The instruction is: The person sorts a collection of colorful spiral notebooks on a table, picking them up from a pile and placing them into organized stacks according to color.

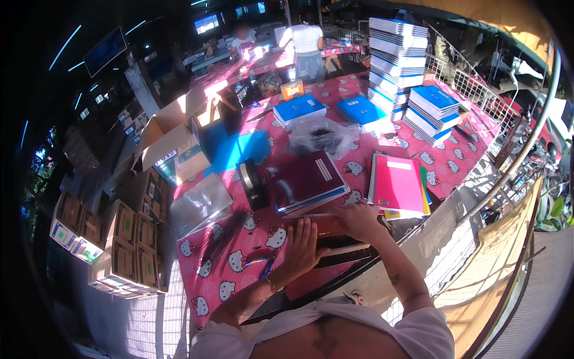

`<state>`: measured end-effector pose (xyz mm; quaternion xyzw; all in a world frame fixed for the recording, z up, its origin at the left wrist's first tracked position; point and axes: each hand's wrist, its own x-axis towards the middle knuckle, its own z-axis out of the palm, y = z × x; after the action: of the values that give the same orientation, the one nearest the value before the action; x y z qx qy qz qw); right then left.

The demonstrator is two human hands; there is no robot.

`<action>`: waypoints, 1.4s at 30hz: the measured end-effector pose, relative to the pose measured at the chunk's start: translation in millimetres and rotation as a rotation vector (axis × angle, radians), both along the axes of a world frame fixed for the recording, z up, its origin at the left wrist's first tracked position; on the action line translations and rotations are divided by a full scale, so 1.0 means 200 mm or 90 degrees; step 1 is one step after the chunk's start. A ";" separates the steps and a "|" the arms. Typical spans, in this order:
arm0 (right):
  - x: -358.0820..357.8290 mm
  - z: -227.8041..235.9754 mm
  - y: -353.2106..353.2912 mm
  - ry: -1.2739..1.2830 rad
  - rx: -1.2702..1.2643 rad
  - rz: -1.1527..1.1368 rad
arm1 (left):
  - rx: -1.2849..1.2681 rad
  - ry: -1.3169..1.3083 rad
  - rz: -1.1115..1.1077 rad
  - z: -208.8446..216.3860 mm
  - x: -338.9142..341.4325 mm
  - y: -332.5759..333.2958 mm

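Observation:
A brown spiral notebook (335,234) lies at the near edge of the pink cartoon-cat tablecloth (239,269). My left hand (301,244) rests flat on its left part, fingers spread. My right hand (357,218) presses on its upper right edge. Just beyond the hands lies a maroon notebook stack (306,179). To the right sits a pink notebook (397,183) on top of yellow and green ones. A black tape dispenser (253,183) stands left of the maroon stack. Blue pens (263,263) lie left of my left hand.
Blue notebook stacks (299,109), (360,112), (433,107) and a tall stack (396,54) stand farther back. A crumpled clear bag (323,134) lies mid-table. Clear sleeves (200,203) lie left. Cardboard boxes (122,239) stand on the left. A person (307,45) stands beyond.

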<state>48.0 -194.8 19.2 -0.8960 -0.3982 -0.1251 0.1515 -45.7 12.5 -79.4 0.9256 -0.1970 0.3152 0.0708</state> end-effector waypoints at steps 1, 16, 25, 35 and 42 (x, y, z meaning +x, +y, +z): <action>-0.01 0.00 0.03 -0.006 -0.007 0.000 | 0.001 0.005 0.003 0.10 0.07 0.03; 0.03 0.00 0.01 0.034 0.009 0.003 | 0.032 0.014 0.022 0.02 0.07 -0.10; -0.03 0.08 -0.28 -0.186 0.177 -0.073 | -0.021 -0.037 0.063 0.27 0.01 -0.16; 0.09 -0.25 -0.34 0.612 0.577 0.170 | 0.104 0.069 0.085 0.33 0.16 -0.24; 0.10 -0.27 -0.31 0.639 0.610 0.132 | 0.042 0.111 0.085 0.44 0.36 -0.19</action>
<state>67.4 -257.7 -34.1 -0.6375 -0.2643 0.1566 0.7066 25.7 -24.9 8.8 0.9625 -0.1381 0.2310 0.0358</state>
